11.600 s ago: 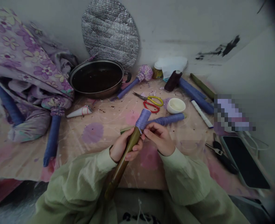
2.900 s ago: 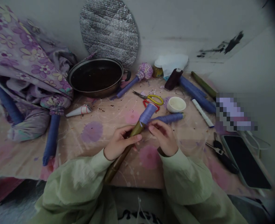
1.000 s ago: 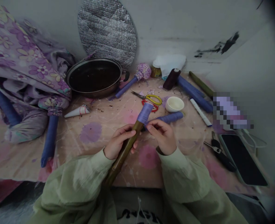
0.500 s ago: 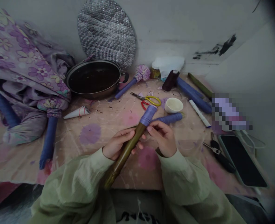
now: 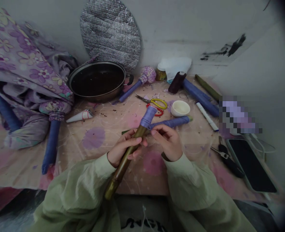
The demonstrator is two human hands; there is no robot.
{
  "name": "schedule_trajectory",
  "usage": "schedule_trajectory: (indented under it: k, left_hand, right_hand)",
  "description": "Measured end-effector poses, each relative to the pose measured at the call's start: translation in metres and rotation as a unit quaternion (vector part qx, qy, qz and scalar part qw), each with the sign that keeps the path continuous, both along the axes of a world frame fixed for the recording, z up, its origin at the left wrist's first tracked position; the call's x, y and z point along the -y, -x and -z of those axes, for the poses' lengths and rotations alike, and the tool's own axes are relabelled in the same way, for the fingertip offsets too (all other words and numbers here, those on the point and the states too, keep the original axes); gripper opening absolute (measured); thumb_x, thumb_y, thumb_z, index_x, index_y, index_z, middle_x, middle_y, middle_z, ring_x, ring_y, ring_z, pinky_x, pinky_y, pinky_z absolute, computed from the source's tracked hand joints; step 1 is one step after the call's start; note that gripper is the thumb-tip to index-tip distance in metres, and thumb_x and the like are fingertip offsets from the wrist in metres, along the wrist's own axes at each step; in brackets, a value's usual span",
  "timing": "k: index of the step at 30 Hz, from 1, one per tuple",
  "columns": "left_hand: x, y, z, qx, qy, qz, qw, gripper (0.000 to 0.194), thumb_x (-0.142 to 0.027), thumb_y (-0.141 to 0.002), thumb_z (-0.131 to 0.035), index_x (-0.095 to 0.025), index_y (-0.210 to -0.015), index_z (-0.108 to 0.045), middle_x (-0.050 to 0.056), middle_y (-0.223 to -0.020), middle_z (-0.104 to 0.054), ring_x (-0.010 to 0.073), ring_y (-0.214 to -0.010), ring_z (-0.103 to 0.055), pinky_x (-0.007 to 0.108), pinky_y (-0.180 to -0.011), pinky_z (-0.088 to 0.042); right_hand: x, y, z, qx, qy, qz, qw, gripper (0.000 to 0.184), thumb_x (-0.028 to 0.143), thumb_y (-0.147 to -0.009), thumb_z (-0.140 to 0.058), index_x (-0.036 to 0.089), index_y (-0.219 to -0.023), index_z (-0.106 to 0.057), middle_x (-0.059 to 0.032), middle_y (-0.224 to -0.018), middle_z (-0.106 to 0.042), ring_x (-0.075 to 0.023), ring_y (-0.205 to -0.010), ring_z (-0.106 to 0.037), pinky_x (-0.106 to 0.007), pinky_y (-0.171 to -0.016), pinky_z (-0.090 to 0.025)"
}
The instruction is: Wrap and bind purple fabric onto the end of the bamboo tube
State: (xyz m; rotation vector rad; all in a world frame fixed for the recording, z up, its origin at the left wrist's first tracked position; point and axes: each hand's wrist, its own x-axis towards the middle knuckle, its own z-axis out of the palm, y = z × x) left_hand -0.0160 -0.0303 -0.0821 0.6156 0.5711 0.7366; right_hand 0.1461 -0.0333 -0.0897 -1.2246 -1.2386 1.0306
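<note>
My left hand [image 5: 122, 149] grips a dark olive bamboo tube [image 5: 119, 175] around its middle, and the tube slants up and away from me. Lilac thread [image 5: 147, 117] is wound tightly round its upper end. My right hand [image 5: 168, 141] sits just beside that winding, thumb and forefinger pinched together; any fine thread between them is too thin to see. Behind the fingers lies a thinner rod wrapped in blue-violet thread [image 5: 171, 122], and its green end shows past my left hand. Pale green sleeves cover both forearms.
A pink-and-lilac patterned sheet [image 5: 94, 138] covers the table. Around it lie red-and-yellow scissors [image 5: 154, 103], a white bowl [image 5: 180, 108], a dark thread spool [image 5: 177, 82], a black pan [image 5: 97, 80], thread-wrapped rods [image 5: 52, 146], pliers [image 5: 229, 162] and a phone [image 5: 251, 166].
The wound end of the tube has swung a little to the left and its lower end has dropped slightly. More of the green rod end now shows past my left hand.
</note>
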Motion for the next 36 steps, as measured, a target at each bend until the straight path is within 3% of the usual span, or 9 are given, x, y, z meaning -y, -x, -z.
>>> schedule_trajectory:
  k: [6,9,16,24,29,33,36]
  left_hand:
    - [-0.0025,-0.0016,0.0040,-0.020,0.005,-0.031,0.999,0.030,-0.028,-0.071,-0.069,-0.010,-0.093,-0.059,0.008,-0.076,-0.068,0.0125,-0.062,-0.062,0.019,-0.051,-0.046]
    - [-0.0023,-0.0028,0.0055,-0.021,0.007,-0.017,1.000,0.032,-0.034,-0.074,-0.067,-0.009,-0.093,-0.061,0.009,-0.078,-0.069,0.0150,-0.068,-0.063,0.024,-0.059,-0.049]
    - [0.0017,-0.0052,0.0031,-0.025,-0.006,-0.038,0.999,0.026,-0.033,-0.075,-0.068,-0.011,-0.087,-0.063,0.005,-0.076,-0.065,0.0111,-0.064,-0.060,0.021,-0.059,-0.048]
    - [0.0045,-0.0041,0.0062,-0.026,0.005,-0.004,1.000,0.033,-0.037,-0.081,-0.060,-0.010,-0.099,-0.062,0.007,-0.080,-0.064,0.0111,-0.063,-0.059,0.021,-0.054,-0.047]
    - [0.0045,-0.0030,0.0059,0.022,0.024,0.027,0.999,0.027,-0.035,-0.086,-0.050,-0.013,-0.097,-0.060,0.004,-0.076,-0.062,0.0025,-0.038,-0.041,0.015,-0.034,-0.029]
    - [0.0046,-0.0005,0.0043,0.050,0.055,0.054,0.996,0.029,-0.037,-0.087,-0.046,-0.013,-0.098,-0.058,0.002,-0.070,-0.060,0.0009,-0.033,-0.033,0.014,-0.031,-0.024]
    - [0.0051,0.0003,0.0038,0.055,0.050,0.055,0.996,0.023,-0.032,-0.084,-0.053,-0.017,-0.100,-0.054,0.000,-0.069,-0.060,-0.0004,-0.032,-0.030,0.011,-0.031,-0.022]
  right_hand:
    - [0.0001,-0.0016,0.0036,-0.018,0.006,-0.003,1.000,0.010,0.028,-0.073,-0.063,0.019,-0.069,-0.062,0.0013,-0.060,-0.058,-0.0107,-0.055,-0.048,-0.025,-0.052,-0.039]
    - [0.0001,-0.0020,0.0043,-0.027,0.005,-0.008,1.000,0.009,0.027,-0.074,-0.062,0.019,-0.069,-0.061,0.0016,-0.061,-0.058,-0.0110,-0.057,-0.049,-0.025,-0.054,-0.040]
    - [0.0024,-0.0016,0.0049,-0.038,0.015,-0.018,0.999,0.013,0.030,-0.076,-0.063,0.018,-0.071,-0.061,0.0023,-0.058,-0.057,-0.0105,-0.054,-0.049,-0.025,-0.052,-0.040]
    - [0.0025,-0.0009,0.0016,-0.058,0.002,-0.007,0.998,0.013,0.030,-0.075,-0.063,0.019,-0.070,-0.060,0.0006,-0.062,-0.063,-0.0118,-0.056,-0.056,-0.026,-0.054,-0.045]
    - [0.0027,-0.0007,0.0012,-0.032,-0.001,-0.008,0.999,0.012,0.030,-0.076,-0.062,0.019,-0.071,-0.061,0.0007,-0.061,-0.063,-0.0117,-0.056,-0.054,-0.026,-0.053,-0.043]
    - [0.0018,0.0001,0.0020,-0.008,0.004,-0.016,1.000,0.012,0.029,-0.076,-0.062,0.019,-0.071,-0.062,0.0011,-0.062,-0.063,-0.0108,-0.055,-0.050,-0.025,-0.052,-0.041]
    - [0.0006,0.0005,0.0022,0.007,0.004,-0.007,1.000,0.011,0.029,-0.075,-0.061,0.019,-0.069,-0.061,0.0016,-0.061,-0.059,-0.0103,-0.054,-0.047,-0.024,-0.051,-0.039]
